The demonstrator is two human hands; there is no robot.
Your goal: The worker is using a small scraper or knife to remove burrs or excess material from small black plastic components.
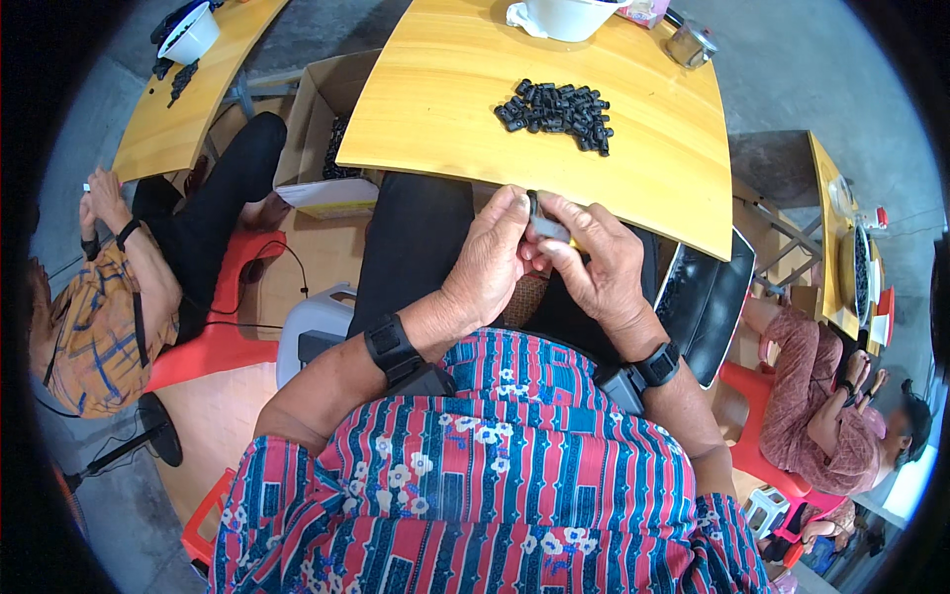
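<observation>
My left hand (490,247) is closed, its thumb and fingers pinching a small black plastic part (533,201) just off the near edge of the table. Against it, my right hand (599,259) grips a small grey block-like piece (550,230) with a bit of yellow at its end; its exact kind is not clear. Both hands meet over my lap, fingertips almost touching. On the yellow wooden table (435,119) beyond them lies a loose pile of similar black plastic parts (556,114).
A white bowl (564,18) and a metal-coloured cup (691,46) stand at the table's far side. Left of my legs is an open cardboard box (327,188) holding dark parts; right, a black tray (701,307). People sit at tables on both sides.
</observation>
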